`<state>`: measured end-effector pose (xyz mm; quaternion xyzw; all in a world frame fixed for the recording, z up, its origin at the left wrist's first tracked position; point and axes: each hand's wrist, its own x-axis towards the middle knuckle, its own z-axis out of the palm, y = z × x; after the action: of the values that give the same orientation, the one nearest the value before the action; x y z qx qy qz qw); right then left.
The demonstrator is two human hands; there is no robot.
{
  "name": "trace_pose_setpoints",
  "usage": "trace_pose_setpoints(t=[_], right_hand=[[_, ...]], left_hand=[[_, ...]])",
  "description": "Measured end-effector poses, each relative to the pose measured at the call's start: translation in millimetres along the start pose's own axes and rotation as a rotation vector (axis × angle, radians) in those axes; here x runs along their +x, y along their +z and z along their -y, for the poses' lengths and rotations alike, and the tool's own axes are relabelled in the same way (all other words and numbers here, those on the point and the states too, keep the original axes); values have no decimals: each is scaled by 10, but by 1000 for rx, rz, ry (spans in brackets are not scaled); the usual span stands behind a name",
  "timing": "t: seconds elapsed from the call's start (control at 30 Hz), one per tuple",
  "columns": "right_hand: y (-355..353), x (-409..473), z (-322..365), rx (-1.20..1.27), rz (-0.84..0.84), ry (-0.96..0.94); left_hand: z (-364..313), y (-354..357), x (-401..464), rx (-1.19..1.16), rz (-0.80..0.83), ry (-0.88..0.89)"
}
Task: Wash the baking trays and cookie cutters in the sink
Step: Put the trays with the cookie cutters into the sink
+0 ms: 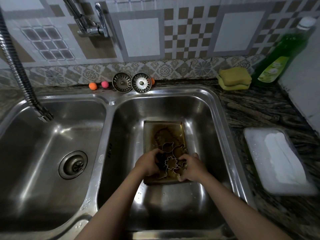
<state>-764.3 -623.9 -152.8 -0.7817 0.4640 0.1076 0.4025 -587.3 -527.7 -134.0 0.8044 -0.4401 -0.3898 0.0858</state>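
A greasy, brown-stained baking tray [163,130] lies flat in the right basin [204,118] of a double steel sink; more trays seem stacked under it. Several metal cookie cutters [170,161] sit bunched on the tray's near half. My left hand [147,164] curls around the cutters from the left. My right hand [192,168] closes on them from the right, fingers over the tray's near edge. Both hands hide part of the cutters.
The left basin [52,135] holds only its drain, with a flexible tap hose [22,71] hanging above. Two strainer plugs [131,82] and small coloured balls lean at the back. Yellow sponges [233,78], a green detergent bottle [280,54] and a white tray [277,160] stand on the right counter.
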Motion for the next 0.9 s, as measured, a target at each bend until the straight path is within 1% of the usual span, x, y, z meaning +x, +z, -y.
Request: trace_pose_setpoints(t=[0.27,0.43,0.67,0.77,0.9], right_hand=[[56,-23,29,35,-78,-13],[55,-37,56,110,-123,4],[-29,-227,115,202,-155,-54],[2,-432,118,193,-116,-44],[120,-718,88,149,-42,15]], left_hand=[[7,73,-9,62,-113,23],[46,105,-80,14,-209,46],[80,50,-302,-88,-333,136],[114,79,-475,-73,-315,203],[160,167,-662,49,-216,244]])
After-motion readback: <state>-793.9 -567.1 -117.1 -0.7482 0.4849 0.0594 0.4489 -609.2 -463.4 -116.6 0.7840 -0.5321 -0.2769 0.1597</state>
